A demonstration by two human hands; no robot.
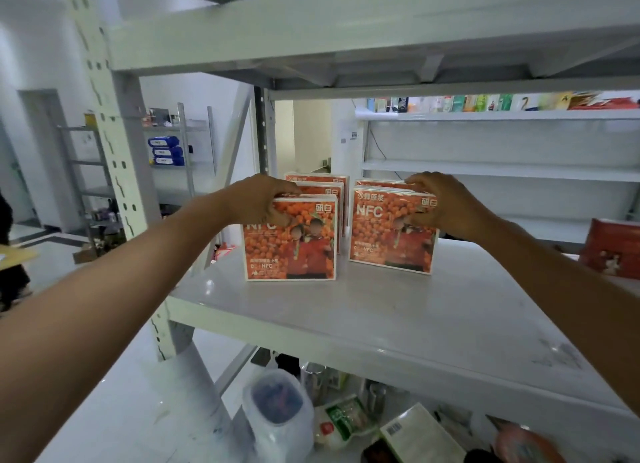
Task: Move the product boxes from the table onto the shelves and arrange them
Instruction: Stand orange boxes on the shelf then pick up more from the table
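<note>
Two top edges are pinched between curled fingers (pixel 289 189) and thumbs: one by the left hand (pixel 266 201) on the left front box (pixel 291 251), the other by the right hand (pixel 438 202) on the right front box (pixel 391 240). Both are stood upright toward the left edge of the shelf (pixel 381 317), back from its front edge, with rear boxes (pixel 322 180) ranked just behind. Stocking is judged underway. Straightening remains, and the table is unseen.
</note>
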